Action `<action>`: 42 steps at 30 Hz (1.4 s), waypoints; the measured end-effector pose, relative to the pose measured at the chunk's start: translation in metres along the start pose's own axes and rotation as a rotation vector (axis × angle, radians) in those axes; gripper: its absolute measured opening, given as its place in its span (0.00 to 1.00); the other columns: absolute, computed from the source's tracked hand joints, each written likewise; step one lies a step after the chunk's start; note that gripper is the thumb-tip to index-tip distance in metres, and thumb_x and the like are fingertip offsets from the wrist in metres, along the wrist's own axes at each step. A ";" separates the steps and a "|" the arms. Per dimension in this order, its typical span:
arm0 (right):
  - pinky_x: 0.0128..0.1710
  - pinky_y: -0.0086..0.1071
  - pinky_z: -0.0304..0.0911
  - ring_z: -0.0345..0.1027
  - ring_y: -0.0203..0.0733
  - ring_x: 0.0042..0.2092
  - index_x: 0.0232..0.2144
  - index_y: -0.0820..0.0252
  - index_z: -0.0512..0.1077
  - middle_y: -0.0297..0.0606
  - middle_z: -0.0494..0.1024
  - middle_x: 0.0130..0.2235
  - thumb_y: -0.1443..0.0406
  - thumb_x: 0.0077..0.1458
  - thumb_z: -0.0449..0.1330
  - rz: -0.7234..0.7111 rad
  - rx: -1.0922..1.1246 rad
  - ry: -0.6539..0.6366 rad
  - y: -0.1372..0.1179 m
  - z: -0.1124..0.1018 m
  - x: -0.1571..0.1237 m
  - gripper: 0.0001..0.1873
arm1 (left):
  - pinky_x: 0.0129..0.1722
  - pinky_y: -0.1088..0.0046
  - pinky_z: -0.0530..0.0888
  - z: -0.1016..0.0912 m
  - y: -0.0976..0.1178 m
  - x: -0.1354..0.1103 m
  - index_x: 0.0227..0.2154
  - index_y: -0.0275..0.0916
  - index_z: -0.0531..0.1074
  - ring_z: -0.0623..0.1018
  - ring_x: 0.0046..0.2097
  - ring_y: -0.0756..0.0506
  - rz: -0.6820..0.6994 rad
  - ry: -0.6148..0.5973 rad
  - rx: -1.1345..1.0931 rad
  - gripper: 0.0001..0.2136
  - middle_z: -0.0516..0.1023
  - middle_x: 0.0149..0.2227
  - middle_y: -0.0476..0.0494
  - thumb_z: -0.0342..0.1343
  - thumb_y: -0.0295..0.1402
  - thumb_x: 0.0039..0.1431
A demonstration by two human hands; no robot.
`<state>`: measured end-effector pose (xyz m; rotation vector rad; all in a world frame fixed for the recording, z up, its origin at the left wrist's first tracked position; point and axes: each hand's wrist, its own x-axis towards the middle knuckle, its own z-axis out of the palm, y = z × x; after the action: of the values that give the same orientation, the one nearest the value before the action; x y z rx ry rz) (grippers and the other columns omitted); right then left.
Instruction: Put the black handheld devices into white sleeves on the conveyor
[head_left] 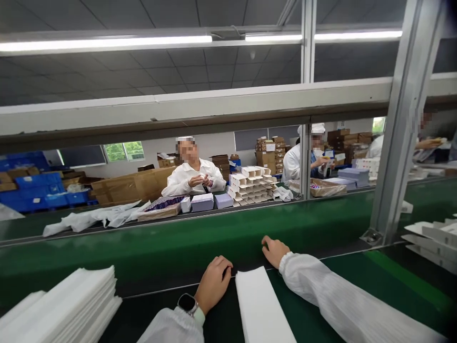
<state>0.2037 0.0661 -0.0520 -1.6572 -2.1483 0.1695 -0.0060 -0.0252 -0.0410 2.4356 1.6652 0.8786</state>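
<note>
My left hand (214,285), with a watch (187,303) on its wrist, rests at the far edge of the dark green work surface. Its fingers bend loosely, the thumb is a little apart, and nothing shows in it. Further right, my right hand (275,251) reaches over the edge by the belt, fingers loosely curled and apart, also without any object. Between my forearms lies a stack of folded white sheets (262,305), touched by neither hand. A thicker pile of white folded sheets (85,305) stands to the left.
A green conveyor belt (160,252) runs across beyond my hands. Metal posts (403,124) rise at the right, near flat white cartons (433,243). Across the belt, a person (194,176) works beside stacked open white boxes (252,186) and purple boxes (202,202); other people sit further right.
</note>
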 end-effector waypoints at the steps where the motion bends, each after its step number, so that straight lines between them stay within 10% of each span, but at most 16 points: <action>1: 0.22 0.26 0.47 0.62 0.36 0.24 0.38 0.56 0.65 0.33 0.68 0.21 0.66 0.51 0.47 -0.016 0.032 -0.019 -0.003 -0.004 -0.001 0.12 | 0.41 0.68 0.67 0.000 0.000 0.000 0.29 0.41 0.67 0.69 0.37 0.47 0.002 -0.005 0.003 0.12 0.69 0.32 0.46 0.38 0.28 0.56; 7: 0.24 0.25 0.49 0.57 0.32 0.20 0.41 0.57 0.63 0.29 0.63 0.17 0.64 0.56 0.39 -0.325 0.236 0.188 -0.030 -0.043 -0.016 0.16 | 0.39 0.69 0.68 0.000 -0.001 0.001 0.30 0.41 0.67 0.69 0.37 0.47 0.004 -0.020 -0.028 0.12 0.69 0.32 0.46 0.39 0.28 0.56; 14: 0.26 0.24 0.52 0.60 0.33 0.29 0.22 0.58 0.68 0.33 0.68 0.23 0.61 0.46 0.53 -0.526 0.159 -0.150 -0.035 -0.029 -0.021 0.09 | 0.39 0.71 0.68 0.000 0.001 0.000 0.29 0.41 0.68 0.69 0.37 0.48 -0.010 0.000 -0.038 0.11 0.69 0.32 0.47 0.39 0.27 0.55; 23: 0.21 0.25 0.47 0.53 0.30 0.19 0.18 0.60 0.65 0.30 0.61 0.16 0.63 0.51 0.46 -0.266 0.151 -0.147 -0.002 -0.014 0.003 0.15 | 0.39 0.71 0.68 0.003 0.000 0.000 0.29 0.40 0.68 0.69 0.37 0.48 -0.008 0.018 -0.012 0.12 0.69 0.32 0.46 0.39 0.26 0.55; 31: 0.21 0.25 0.46 0.58 0.34 0.22 0.40 0.56 0.62 0.31 0.64 0.19 0.64 0.54 0.41 -0.048 0.022 0.009 0.004 -0.028 0.004 0.13 | 0.41 0.70 0.66 0.002 -0.001 0.001 0.31 0.40 0.68 0.68 0.39 0.47 -0.011 0.003 -0.081 0.11 0.69 0.33 0.46 0.39 0.29 0.56; 42: 0.22 0.25 0.46 0.53 0.32 0.18 0.32 0.56 0.64 0.27 0.58 0.14 0.64 0.54 0.43 -0.255 0.121 -0.056 -0.005 -0.017 -0.003 0.10 | 0.37 0.74 0.65 0.000 0.000 0.002 0.28 0.40 0.66 0.68 0.35 0.50 -0.021 0.013 -0.115 0.12 0.70 0.30 0.50 0.39 0.33 0.58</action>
<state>0.2063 0.0594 -0.0353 -1.3133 -2.3177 0.2662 -0.0052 -0.0234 -0.0405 2.3385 1.5941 0.9612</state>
